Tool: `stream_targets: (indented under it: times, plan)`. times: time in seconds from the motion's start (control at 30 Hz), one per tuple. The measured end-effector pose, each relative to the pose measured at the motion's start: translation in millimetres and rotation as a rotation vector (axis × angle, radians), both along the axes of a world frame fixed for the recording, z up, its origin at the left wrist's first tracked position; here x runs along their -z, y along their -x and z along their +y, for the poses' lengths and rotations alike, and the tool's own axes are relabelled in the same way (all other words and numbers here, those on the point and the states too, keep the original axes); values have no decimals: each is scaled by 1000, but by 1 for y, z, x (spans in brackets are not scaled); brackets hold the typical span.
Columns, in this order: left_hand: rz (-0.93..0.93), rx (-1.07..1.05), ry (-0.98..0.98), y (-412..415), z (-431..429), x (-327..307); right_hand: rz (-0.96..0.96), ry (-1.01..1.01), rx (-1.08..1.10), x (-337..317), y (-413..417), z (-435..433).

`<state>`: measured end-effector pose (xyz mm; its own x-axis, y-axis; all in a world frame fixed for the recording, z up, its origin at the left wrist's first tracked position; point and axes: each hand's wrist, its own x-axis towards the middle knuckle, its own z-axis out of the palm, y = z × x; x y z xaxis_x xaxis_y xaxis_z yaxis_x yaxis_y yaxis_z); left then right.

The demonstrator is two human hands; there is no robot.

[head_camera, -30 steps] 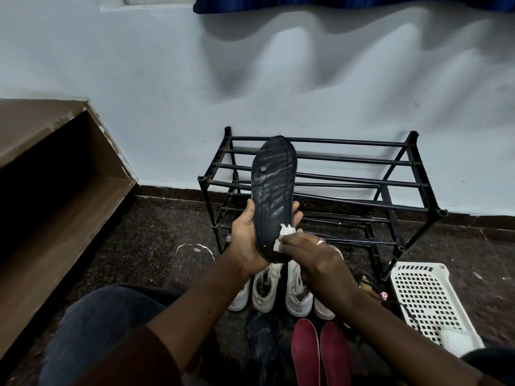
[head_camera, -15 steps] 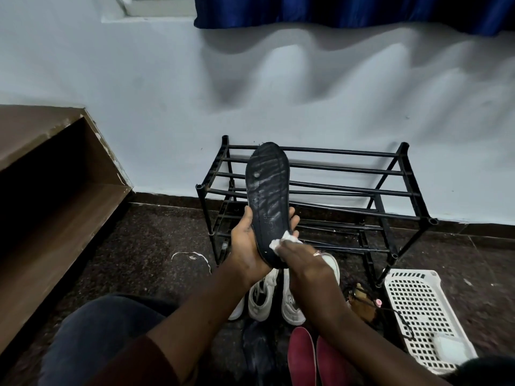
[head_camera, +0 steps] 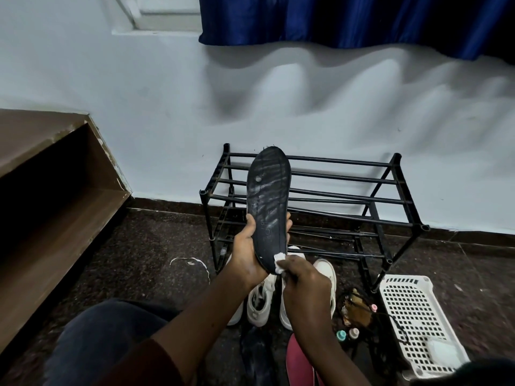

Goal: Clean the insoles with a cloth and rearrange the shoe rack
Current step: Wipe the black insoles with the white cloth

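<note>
We find the black insole upright before the shoe rack, long axis near vertical, toe up. The left hand grips its lower half. The right hand pinches the white cloth at the heel edge, so we judge any wiping stroke runs upward.

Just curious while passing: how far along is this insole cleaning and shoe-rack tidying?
Midway at best. The black insole shows wipe streaks; the left hand holds it while the right hand presses a white cloth to its lower end. Seemingly left: the red insoles, and the white shoes on the floor, not on the rack.
</note>
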<state>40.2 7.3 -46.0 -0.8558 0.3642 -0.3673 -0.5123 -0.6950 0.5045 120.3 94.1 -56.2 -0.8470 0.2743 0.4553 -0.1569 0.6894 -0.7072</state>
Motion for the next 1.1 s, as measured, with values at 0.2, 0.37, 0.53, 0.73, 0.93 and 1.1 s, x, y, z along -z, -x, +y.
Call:
stream_targets:
  times: [0.2, 0.37, 0.53, 0.73, 0.93, 1.1]
  plan:
    - [26, -51, 292, 0, -1, -2, -153, 321, 124, -16, 19, 9]
    - [87, -64, 290, -3, 0, -6, -132, 382, 99, -33, 39, 9]
    - [56, -103, 214, -1, -1, -7, -152, 280, 25, -25, 21, 3]
    - [45, -127, 178, -4, -1, -7, -266, 295, 4, -22, 1, 11]
    - [84, -134, 126, -4, -3, -11, -430, 546, -73, -37, -2, 24]
    - [111, -98, 110, -5, -3, -10, -339, 693, 123, -35, 5, 38]
